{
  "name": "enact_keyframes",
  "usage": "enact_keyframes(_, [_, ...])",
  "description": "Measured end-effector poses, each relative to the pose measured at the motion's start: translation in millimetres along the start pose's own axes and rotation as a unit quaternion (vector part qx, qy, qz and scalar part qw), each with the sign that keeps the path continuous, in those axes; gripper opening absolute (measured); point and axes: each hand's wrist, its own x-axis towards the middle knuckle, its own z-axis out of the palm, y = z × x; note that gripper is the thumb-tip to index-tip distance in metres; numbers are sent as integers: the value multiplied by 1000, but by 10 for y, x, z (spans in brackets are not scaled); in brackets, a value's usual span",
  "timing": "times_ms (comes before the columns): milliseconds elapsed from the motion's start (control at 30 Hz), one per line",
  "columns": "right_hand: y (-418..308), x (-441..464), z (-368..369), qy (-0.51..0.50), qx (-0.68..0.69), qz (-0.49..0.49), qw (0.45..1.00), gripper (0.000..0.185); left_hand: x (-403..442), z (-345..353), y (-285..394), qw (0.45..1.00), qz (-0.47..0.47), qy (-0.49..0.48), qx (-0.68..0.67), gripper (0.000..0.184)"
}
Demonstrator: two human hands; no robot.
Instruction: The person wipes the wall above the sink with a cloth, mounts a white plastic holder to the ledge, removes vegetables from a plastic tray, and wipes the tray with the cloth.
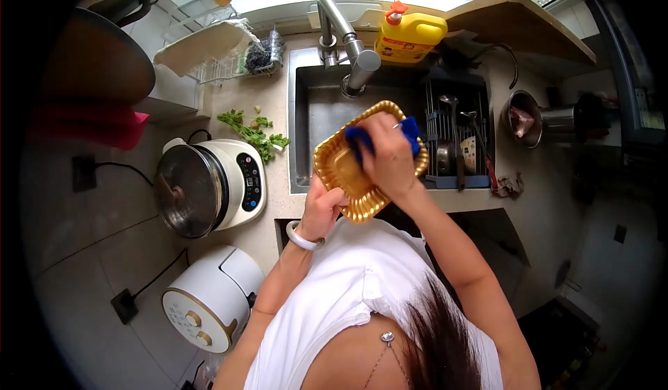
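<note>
My left hand (323, 208) grips the near-left edge of a gold tray (338, 170) with a fluted rim, its thumb over the rim. The tray is held tilted above the front of the sink (300, 122). My right hand (390, 155) is closed on a blue cloth (412, 134) and presses it against the inside of the tray, toward the far right. Part of the cloth sticks out on either side of the fingers. The fingers under the tray are hidden.
A faucet (353, 63) hangs over the sink beside a yellow detergent jug (412, 36). A dish rack (459, 136) with utensils sits at right. Celery leaves (254, 134) and an electric pot (223, 181) stand left, above a white appliance (212, 296). A metal bowl (522, 120) holds meat.
</note>
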Motion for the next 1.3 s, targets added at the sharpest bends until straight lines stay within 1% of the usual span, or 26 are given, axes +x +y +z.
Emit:
enact_keyframes(33, [132,44,-12,22,-40,6,999,17,-12,35,10,1000,11,5,4,64])
enact_keyframes(100, [331,50,-51,4,-51,68,996,16,-38,106,29,999,33,16,12,64])
enact_keyframes(167, [277,24,-33,9,-59,73,996,16,-22,102,-4,999,32,3,-13,62])
enact_keyframes(233, [148,-71,100,33,3,79,996,16,8,43,-60,999,30,-5,-14,61])
enact_keyframes(267, [-22,-134,132,-11,53,96,994,16,16,8,-87,999,28,-10,-16,60])
enact_keyframes(300, [-161,-223,171,-26,107,75,991,20,24,-37,-86,999,30,-10,-15,60])
enact_keyframes(367, [-315,-290,152,-63,156,69,983,23,21,-143,-62,999,-1,-38,-13,58])
enact_keyframes(400, [-262,-291,140,-73,177,59,980,24,17,-180,-64,999,-5,-40,16,62])
enact_keyframes(433, [-164,-252,128,-60,148,23,987,23,0,-153,-50,999,-6,-39,15,62])
enact_keyframes(500, [26,-70,26,-9,63,18,998,22,-43,47,58,999,30,-17,-14,66])
enact_keyframes(533, [119,-22,19,21,21,54,998,19,-84,286,173,998,42,37,-19,60])
enact_keyframes(633, [23,-104,42,-7,59,87,994,20,-86,166,94,998,55,20,14,61])
enact_keyframes(667, [-47,-125,39,-28,100,57,993,21,-58,69,90,998,57,19,14,61])
enact_keyframes(733, [-236,-183,29,-72,152,2,986,24,-56,-97,131,999,-3,-30,28,67])
enact_keyframes(800, [-294,-202,-42,-151,207,-32,966,32,-88,-66,169,1000,14,-16,0,67])
enact_keyframes(833, [-282,-211,-81,-173,220,-36,959,29,-102,-21,199,999,30,-13,-3,68])
enact_keyframes(867, [-238,-187,-183,-259,203,-57,943,27,-92,-32,269,999,17,-23,34,77])
enact_keyframes(900, [-195,-173,-278,-343,185,-78,918,25,-104,32,290,998,57,1,23,84])
enact_keyframes(967, [-92,-289,-311,-307,152,-82,936,24,-88,72,387,995,88,-16,50,85])
enact_keyframes(1033, [112,-252,-442,-268,17,-69,961,26,-128,68,369,997,70,4,27,80])
enact_keyframes(1100, [483,-268,-379,-176,-49,-55,982,25,-140,11,350,998,51,23,7,74])
enact_keyframes(1133, [476,-226,-400,-153,-32,-16,988,23,-131,-15,345,999,44,20,-7,66])
enact_keyframes(1167, [416,-217,-382,-154,-32,-17,987,23,-114,-18,350,999,40,16,-21,58])
enact_keyframes(1200, [292,-242,-307,-146,31,-1,989,25,-115,21,327,996,39,54,-54,45])
enact_keyframes(1267, [0,-349,-153,-145,110,11,983,28,-74,30,250,996,44,57,-58,46])
enact_keyframes(1300, [-116,-399,-101,-173,202,38,963,29,-58,9,202,995,49,61,-64,47])
